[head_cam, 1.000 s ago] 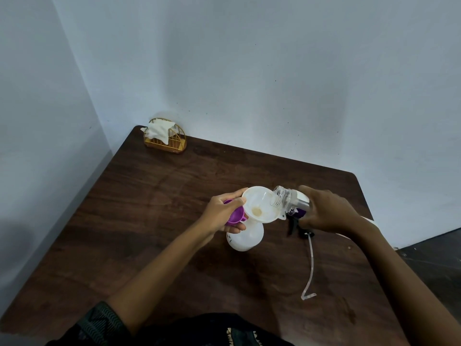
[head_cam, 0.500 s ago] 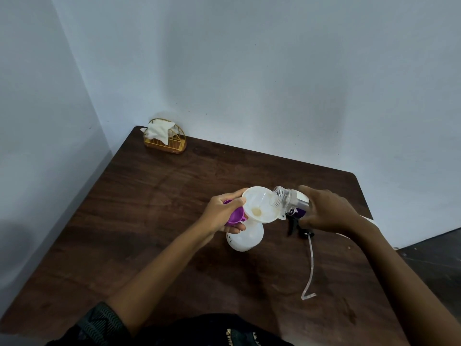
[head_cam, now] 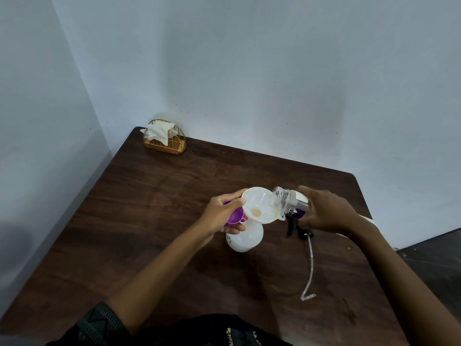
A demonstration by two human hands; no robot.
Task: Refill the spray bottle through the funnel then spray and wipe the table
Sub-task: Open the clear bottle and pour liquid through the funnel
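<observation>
Nothing has visibly moved since earlier: the left hand point(head_cam: 224, 216) curls round a purple cap point(head_cam: 234, 217), thumb on the funnel point(head_cam: 259, 206) seated in the bottle point(head_cam: 245, 239) standing on the surface point(head_cam: 149, 221). The right hand point(head_cam: 329, 211) grips the tipped refill point(head_cam: 289, 202), mouth over the funnel. The sprayer point(head_cam: 291, 226) lies just beside.

The dark brown wooden tabletop point(head_cam: 149, 221) shows a streaky grain. The round plastic funnel point(head_cam: 252, 201) is milky white, yellowish at its throat. The squat plastic spray bottle point(head_cam: 245, 239) is white too. The small plastic cap point(head_cam: 234, 216) is bright purple. The clear plastic refill bottle point(head_cam: 287, 199) wears a white-and-purple label. The plastic trigger head point(head_cam: 293, 227) is black, its thin tube point(head_cam: 310, 265) clear. The wire holder point(head_cam: 174, 143) is golden, its crumpled cloth point(head_cam: 158, 131) white. The sleeve point(head_cam: 99, 323) is dark green with zigzag lines.
</observation>
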